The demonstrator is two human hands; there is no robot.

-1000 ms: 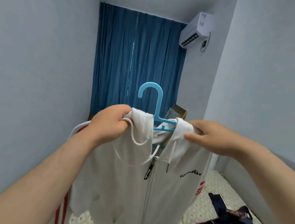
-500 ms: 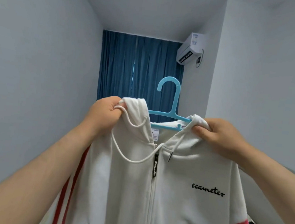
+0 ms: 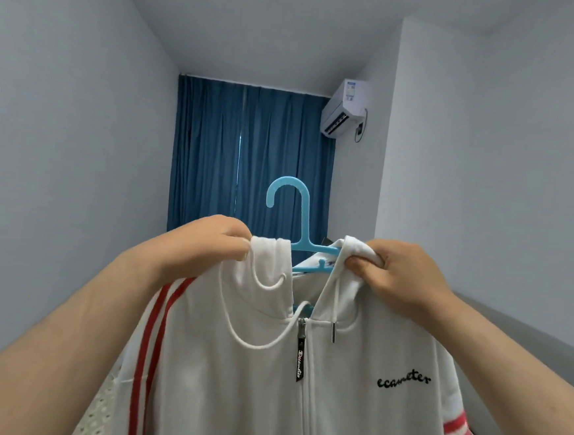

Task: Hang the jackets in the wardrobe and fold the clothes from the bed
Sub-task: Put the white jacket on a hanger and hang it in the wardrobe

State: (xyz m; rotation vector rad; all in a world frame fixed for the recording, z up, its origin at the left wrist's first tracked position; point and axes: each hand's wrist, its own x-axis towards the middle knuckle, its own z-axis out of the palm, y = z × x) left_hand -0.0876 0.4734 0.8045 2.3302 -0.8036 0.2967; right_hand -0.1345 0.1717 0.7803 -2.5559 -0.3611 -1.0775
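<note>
A white zip-up hooded jacket with red stripes and black lettering hangs in front of me on a light blue plastic hanger. My left hand grips the left edge of the hood near the collar. My right hand pinches the right edge of the hood. The hanger's hook stands upright between my hands, free of any rail. Most of the hanger's shoulders are hidden inside the jacket. The wardrobe is not in view.
Dark blue curtains cover the far wall ahead. An air conditioner sits high on the right wall. Pale walls close in on both sides. A strip of patterned bedding shows at the lower left.
The jacket and hanger have been lifted and spread wider between my hands. The view has tilted up, so the bed and its dark clothes have dropped out of sight.
</note>
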